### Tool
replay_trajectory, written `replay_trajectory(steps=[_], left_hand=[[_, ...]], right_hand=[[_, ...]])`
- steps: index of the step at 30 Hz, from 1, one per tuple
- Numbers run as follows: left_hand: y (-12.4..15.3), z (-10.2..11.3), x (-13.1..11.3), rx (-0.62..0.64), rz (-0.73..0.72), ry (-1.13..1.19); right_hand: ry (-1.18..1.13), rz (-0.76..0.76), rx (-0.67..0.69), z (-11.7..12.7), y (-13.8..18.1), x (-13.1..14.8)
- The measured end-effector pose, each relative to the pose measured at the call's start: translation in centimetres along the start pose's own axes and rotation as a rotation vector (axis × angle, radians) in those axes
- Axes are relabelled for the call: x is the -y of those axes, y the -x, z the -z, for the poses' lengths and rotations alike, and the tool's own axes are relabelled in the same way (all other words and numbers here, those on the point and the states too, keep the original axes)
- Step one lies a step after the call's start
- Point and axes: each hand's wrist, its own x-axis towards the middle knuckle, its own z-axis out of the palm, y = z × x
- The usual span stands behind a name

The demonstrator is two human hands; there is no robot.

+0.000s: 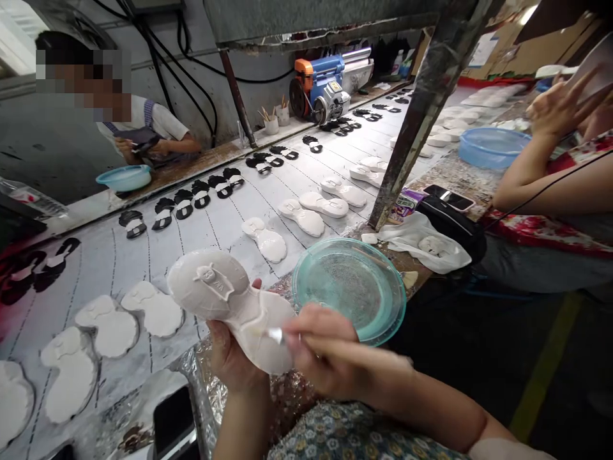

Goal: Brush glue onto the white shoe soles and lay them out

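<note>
Right up close there's a flowery top (345,441) along the bottom edge and a dark phone (175,425) lying on crinkly foil to the left. Just above that, the person's left hand (230,358) is wrapped around the narrow end of a white shoe sole (225,297), holding it up off the bench with the tread side facing the camera. You can see a little raised figure on the wide end. The right hand (325,358) is pinched tight on a small brush (275,334), with the tip touching the sole's middle.

Just behind the right hand sits a see-through teal dish (349,284) on the bench edge, and it looks wet inside. Beyond it there's a crumpled white cloth (416,239), a black pouch (454,223) and another phone (450,197) at the foot of a slanted metal post (421,108).

The long grey belt (230,217) runs away to the upper right. There are white soles (110,326) in a row on the near side and black-and-white ones (191,195) in pairs on the far side. Across the belt a co-worker in a pale shirt (153,131) has a light blue bowl (125,177) in front of them. On the right another person's raised hand (555,105) is near a blue basin (493,145), and an orange-and-blue machine (318,83) sits at the far end
</note>
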Motion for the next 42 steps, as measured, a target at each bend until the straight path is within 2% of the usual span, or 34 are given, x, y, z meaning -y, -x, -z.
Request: replay_trajectory(steps=[2,5,7,8,11,14,16,17,20,23,26,27,31,36,40,42], left_hand=[[-0.4,-0.2,-0.3,-0.051,0.013,0.032],[-1.1,-0.4,-0.9,-0.125,0.135,0.031],[-1.8,-0.4,-1.3,-0.156,0.161,0.016],[-2.1,-0.5,-1.5,-0.168,0.155,0.011],[-3.1,-0.5,-1.9,-0.217,0.114,0.015],[-3.5,-0.4,-2.5,-0.284,0.127,0.022],[-3.5,-0.4,-3.0,-0.317,0.165,0.000],[-3.4,-0.5,-3.3,-0.319,0.180,-0.016],[-2.9,-0.8,-3.8,-0.268,0.258,-0.048],[-2.4,-1.1,-3.7,-0.176,0.347,-0.058],[-2.0,-1.3,-3.4,-0.148,0.383,-0.114],[-1.9,-1.4,-3.3,-0.155,0.387,-0.124],[-1.5,-2.2,-2.8,-0.199,0.354,-0.109],[-0.9,-2.6,-2.4,-0.179,0.300,-0.149],[-0.6,-1.8,-2.1,-0.083,0.321,-0.125],[-0.5,-1.5,-2.1,-0.038,0.264,-0.119]], right_hand=[[0.082,-0.023,0.013,0.0,0.4,-0.4],[0.038,0.220,0.172,-0.3,1.5,-0.6],[-0.024,0.325,0.205,-0.4,1.9,-0.6],[-0.031,0.303,0.177,-0.3,1.9,-0.6],[0.086,0.111,0.082,0.1,1.5,-0.8],[0.136,0.182,0.216,0.3,2.0,-0.7],[0.058,0.196,0.203,0.3,2.7,-0.3],[0.010,0.150,0.167,0.3,2.9,-0.2],[-0.084,-0.071,0.137,0.9,2.5,-0.3],[-0.022,-0.233,0.165,2.0,1.0,-1.6],[0.044,-0.348,0.078,2.9,-0.1,-2.5],[0.040,-0.364,0.078,3.0,-0.3,-2.4],[-0.061,-0.328,0.224,2.8,-0.6,-2.0],[-0.006,-0.503,0.040,3.2,-1.8,-2.7],[-0.125,-0.521,0.136,2.6,-2.4,-2.5],[-0.104,-0.530,0.082,2.3,-2.6,-2.8]])
